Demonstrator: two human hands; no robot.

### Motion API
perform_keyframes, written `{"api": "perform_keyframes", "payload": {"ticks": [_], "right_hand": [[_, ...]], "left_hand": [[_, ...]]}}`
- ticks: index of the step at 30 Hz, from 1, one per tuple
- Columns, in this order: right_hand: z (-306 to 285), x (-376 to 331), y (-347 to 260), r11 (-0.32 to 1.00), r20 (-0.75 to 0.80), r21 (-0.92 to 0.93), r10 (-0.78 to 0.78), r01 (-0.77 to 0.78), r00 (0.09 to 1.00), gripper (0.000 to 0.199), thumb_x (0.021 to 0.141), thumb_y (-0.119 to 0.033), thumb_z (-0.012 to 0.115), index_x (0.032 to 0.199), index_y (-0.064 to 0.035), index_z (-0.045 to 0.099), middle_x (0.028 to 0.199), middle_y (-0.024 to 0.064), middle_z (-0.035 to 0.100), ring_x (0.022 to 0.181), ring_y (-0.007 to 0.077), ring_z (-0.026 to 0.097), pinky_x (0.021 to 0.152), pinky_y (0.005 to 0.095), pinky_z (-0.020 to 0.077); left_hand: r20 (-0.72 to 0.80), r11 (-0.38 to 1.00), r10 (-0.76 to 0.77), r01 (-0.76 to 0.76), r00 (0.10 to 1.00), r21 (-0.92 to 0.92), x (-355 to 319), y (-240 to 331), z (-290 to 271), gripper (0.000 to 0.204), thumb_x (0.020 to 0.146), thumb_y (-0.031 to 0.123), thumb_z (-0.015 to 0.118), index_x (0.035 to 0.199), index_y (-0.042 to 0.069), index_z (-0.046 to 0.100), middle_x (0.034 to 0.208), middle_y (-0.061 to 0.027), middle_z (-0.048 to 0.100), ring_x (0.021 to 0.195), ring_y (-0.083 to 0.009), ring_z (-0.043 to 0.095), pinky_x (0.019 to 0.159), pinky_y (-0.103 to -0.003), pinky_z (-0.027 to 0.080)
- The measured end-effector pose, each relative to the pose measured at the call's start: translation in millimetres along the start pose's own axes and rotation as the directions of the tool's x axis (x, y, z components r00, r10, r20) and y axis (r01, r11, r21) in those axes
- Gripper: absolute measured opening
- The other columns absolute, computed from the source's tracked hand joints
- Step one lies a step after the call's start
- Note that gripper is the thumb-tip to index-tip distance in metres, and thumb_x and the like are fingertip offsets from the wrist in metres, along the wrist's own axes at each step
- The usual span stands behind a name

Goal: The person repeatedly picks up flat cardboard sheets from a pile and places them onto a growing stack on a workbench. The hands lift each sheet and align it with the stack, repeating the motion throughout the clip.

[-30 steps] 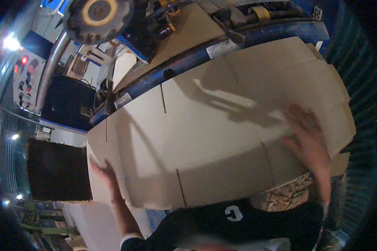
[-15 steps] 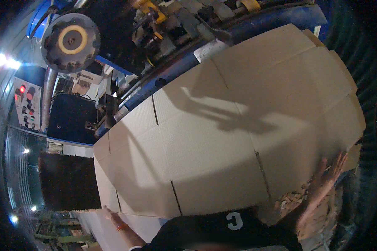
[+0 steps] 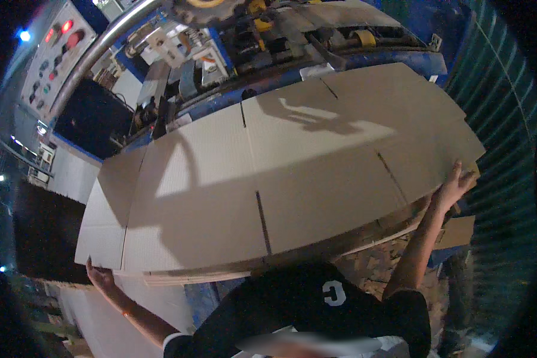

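Observation:
A wide, flat brown cardboard sheet (image 3: 203, 185) with dark slots and crease lines lies across the view in front of me, shadows falling over it. More sheet edges show beneath its near side. My left hand (image 3: 101, 277) pinches the sheet's near left corner, one digit over the edge and the others partly hidden below. At the right end, my right hand (image 3: 455, 188) grips the near edge, thumb on top, its other fingers curled at the rim.
A machine with a blue rail (image 3: 394, 61) runs along the sheet's far side. Far left stands a control panel (image 3: 56, 51) with lit red buttons beside a metal pipe (image 3: 104, 51). A dark bristly block (image 3: 48, 232) sits left; cardboard scraps (image 3: 376, 268) lie below right.
My right hand, spread with fingers extended before, now closes on the sheet's right edge. My left hand holds the near left corner. The view has shifted, showing the sheet flatter and more of the machine.

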State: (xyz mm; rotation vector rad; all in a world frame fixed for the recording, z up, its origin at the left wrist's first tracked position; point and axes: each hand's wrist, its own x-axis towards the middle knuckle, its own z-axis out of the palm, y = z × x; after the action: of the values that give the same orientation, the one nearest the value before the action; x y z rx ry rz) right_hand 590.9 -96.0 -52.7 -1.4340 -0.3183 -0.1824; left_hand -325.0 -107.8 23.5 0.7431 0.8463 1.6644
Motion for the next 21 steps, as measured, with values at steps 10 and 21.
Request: {"api": "perform_keyframes", "payload": {"ticks": [10, 21], "right_hand": [[-72, -91, -131, 0.879, 0.462, -0.184, -0.317, 0.440, 0.828, 0.048, 0.083, -0.007, 0.057, 0.126, 0.0032, 0.040, 0.122, 0.0122, 0.051, 0.106, 0.0224, 0.051, 0.091, 0.0339, 0.0388], [-1, -172, -69, 0.409, 0.792, 0.610, -0.344, 0.679, -0.504, 0.041, 0.070, -0.016, 0.064, 0.111, -0.0187, 0.059, 0.122, 0.0026, 0.054, 0.117, 0.0295, 0.047, 0.099, 0.0459, 0.0338]], "left_hand": [[-0.283, 0.656, 0.469, -0.116, 0.837, 0.746, -72, -95, 113, 0.019, 0.082, 0.014, 0.059, 0.097, 0.002, 0.056, 0.095, -0.0041, 0.055, 0.083, -0.0115, 0.049, 0.074, -0.026, 0.039], [0.668, -0.186, -0.332, -0.740, 0.666, 0.646, -59, -200, 239, 0.063, 0.069, -0.002, 0.052, 0.129, 0.013, 0.045, 0.140, -0.0105, 0.034, 0.129, -0.0317, 0.031, 0.107, -0.047, 0.022]]}}
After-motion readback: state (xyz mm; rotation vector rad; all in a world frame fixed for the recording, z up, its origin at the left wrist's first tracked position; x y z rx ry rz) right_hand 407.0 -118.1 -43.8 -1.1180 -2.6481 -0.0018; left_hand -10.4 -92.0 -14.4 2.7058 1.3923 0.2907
